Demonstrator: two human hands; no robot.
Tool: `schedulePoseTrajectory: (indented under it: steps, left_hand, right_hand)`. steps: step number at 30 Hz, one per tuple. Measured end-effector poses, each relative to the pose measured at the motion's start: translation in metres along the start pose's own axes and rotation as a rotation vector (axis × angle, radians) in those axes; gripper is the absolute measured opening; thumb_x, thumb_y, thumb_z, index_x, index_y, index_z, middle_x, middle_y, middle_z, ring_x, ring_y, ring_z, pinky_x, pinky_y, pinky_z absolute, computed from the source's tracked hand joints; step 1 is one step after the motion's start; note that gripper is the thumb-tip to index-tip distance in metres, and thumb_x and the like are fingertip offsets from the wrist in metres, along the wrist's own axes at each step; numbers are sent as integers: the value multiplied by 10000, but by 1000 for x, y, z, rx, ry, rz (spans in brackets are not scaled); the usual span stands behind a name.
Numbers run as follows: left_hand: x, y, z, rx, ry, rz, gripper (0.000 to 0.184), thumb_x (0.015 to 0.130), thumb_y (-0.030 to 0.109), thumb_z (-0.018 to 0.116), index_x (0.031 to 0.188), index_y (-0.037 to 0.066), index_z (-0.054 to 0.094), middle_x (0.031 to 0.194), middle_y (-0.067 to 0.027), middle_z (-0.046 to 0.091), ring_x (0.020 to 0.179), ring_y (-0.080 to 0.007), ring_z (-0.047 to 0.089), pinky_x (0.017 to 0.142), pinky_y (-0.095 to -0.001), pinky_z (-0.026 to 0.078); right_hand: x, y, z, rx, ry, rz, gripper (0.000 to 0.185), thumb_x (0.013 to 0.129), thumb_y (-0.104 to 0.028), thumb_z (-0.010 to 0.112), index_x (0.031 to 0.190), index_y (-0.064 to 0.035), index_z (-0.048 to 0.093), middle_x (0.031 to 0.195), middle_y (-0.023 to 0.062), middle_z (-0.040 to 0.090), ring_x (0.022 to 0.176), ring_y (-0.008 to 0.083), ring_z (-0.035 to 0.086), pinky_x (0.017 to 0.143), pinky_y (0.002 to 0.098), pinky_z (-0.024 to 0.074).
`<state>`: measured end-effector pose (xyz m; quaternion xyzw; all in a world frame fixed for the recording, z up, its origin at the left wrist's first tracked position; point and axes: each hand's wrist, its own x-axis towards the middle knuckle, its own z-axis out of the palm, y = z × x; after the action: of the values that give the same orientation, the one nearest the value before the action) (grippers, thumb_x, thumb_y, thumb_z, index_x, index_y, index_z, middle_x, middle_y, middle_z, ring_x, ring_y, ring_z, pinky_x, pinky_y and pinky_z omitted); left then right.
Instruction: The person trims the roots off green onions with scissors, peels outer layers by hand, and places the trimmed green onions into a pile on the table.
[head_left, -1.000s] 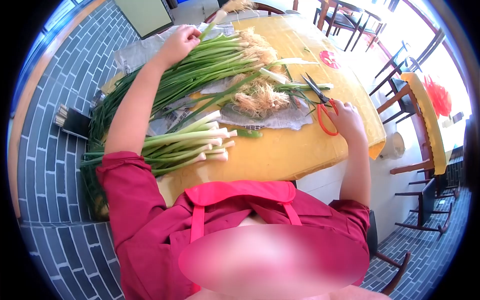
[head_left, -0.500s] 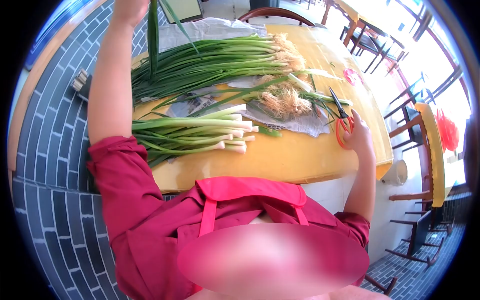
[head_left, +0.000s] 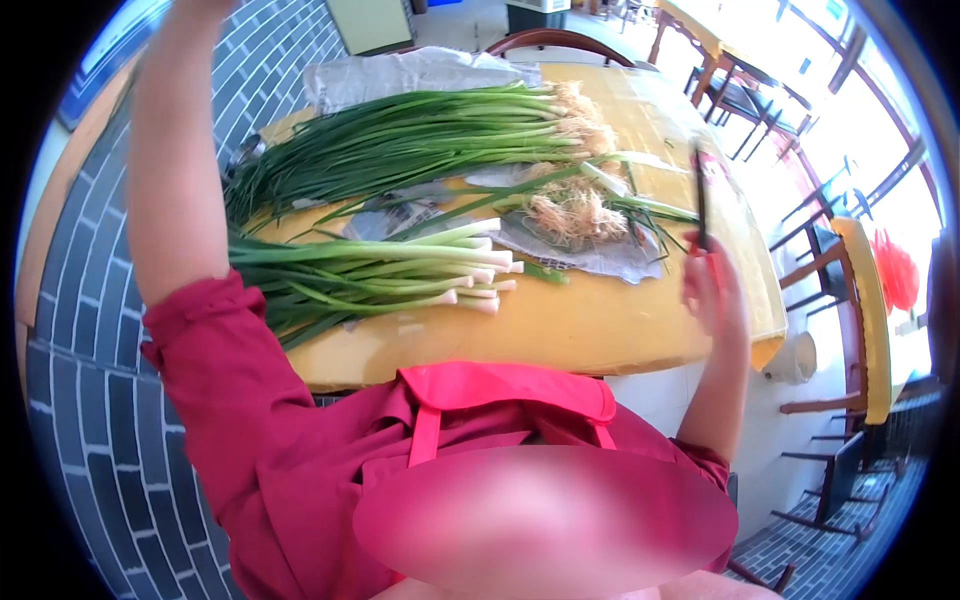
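My right hand [head_left: 712, 290] is closed around the red handles of a pair of scissors [head_left: 701, 195], raised over the table's right side with the dark blades pointing up. My left arm reaches to the top left, where my left hand [head_left: 205, 4] is almost wholly cut off by the frame edge; its fingers are hidden. On the table lies a large bundle of long leek-like green stalks [head_left: 430, 125] with stringy roots. Nearer me is a pile of rootless stalks [head_left: 420, 265] with clean white ends. Between them sits a clump of pale roots [head_left: 575, 215] on newspaper [head_left: 600, 262].
A yellow-covered table [head_left: 540, 330] spans the middle. A wooden chair [head_left: 560, 38] stands at its far side. More tables and chairs are at the right, with a red plastic bag [head_left: 893, 270] hanging there. A pale bin [head_left: 795, 358] stands beside the table's right corner.
The scissors have been lifted from the table edge and now point up in my right hand. My left hand has moved up and left; the green leaves hanging from it are out of view.
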<state>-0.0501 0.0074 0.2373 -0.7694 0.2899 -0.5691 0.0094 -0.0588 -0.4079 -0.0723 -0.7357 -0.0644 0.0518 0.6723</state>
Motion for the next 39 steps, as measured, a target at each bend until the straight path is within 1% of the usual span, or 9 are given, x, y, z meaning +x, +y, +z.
schedulePoseTrajectory:
  steps: [2,4,6,8,13,21,24,27,39]
  left_hand:
    - [-16,31,13,-85,-396,-276,190,937,176,521,1034,27,588,691,-35,528,555,-132,459,525,-251,388]
    - [-92,52,56,-254,-549,-240,230,942,197,495,1076,18,548,989,-168,640,901,-315,617,797,-383,470]
    - [-132,70,84,-272,-651,-188,251,925,202,522,1100,24,545,1003,-212,619,903,-392,595,751,-397,483]
    - [-151,99,89,-408,-768,-346,278,920,202,529,1135,28,549,989,-213,621,888,-400,595,732,-402,484]
    - [-175,127,101,-540,-769,-379,263,919,192,526,1122,29,566,979,-209,624,868,-392,601,724,-402,482]
    - [-185,132,112,-564,-715,-287,292,903,132,545,1185,59,565,1034,-214,624,908,-387,602,757,-397,490]
    - [-188,134,115,-547,-665,-258,285,917,194,522,1185,106,566,914,-170,643,823,-358,613,682,-431,495]
    - [-186,135,113,-546,-714,-287,302,920,199,519,1211,128,559,913,-167,644,825,-354,614,678,-429,496]
    - [-185,138,115,-652,-783,-301,338,906,131,544,1243,116,554,903,-199,629,785,-355,604,694,-369,481]
  right_hand:
    - [-4,0,24,-45,-181,-127,378,902,-162,524,1261,-64,456,806,-1,527,661,66,509,564,200,414]
    - [-3,-11,46,-25,-378,-104,396,903,-214,552,1256,-73,444,876,12,540,748,88,516,658,234,440]
    - [-3,-13,64,-70,-424,-97,444,905,-314,568,1254,-74,434,876,19,541,754,97,517,650,242,441]
    - [-6,-23,80,-92,-419,17,488,904,-401,552,1249,-76,436,868,22,539,744,99,513,640,244,440]
    - [4,-16,101,-60,-377,137,393,967,-402,442,1187,-77,459,742,-16,434,564,50,417,459,184,356]
    - [7,-19,102,-4,-334,269,375,995,-396,366,1126,-62,477,738,-1,423,505,55,396,415,202,348]
    - [6,-17,102,92,-333,258,413,921,-507,473,844,-105,420,661,-13,413,479,66,403,396,215,353]
    - [7,-9,99,277,-354,247,417,922,-504,473,840,-99,416,649,-10,410,472,65,408,388,217,358]
    - [10,-4,93,30,-363,180,460,897,-565,491,908,-109,433,704,-13,433,513,64,424,426,205,370]
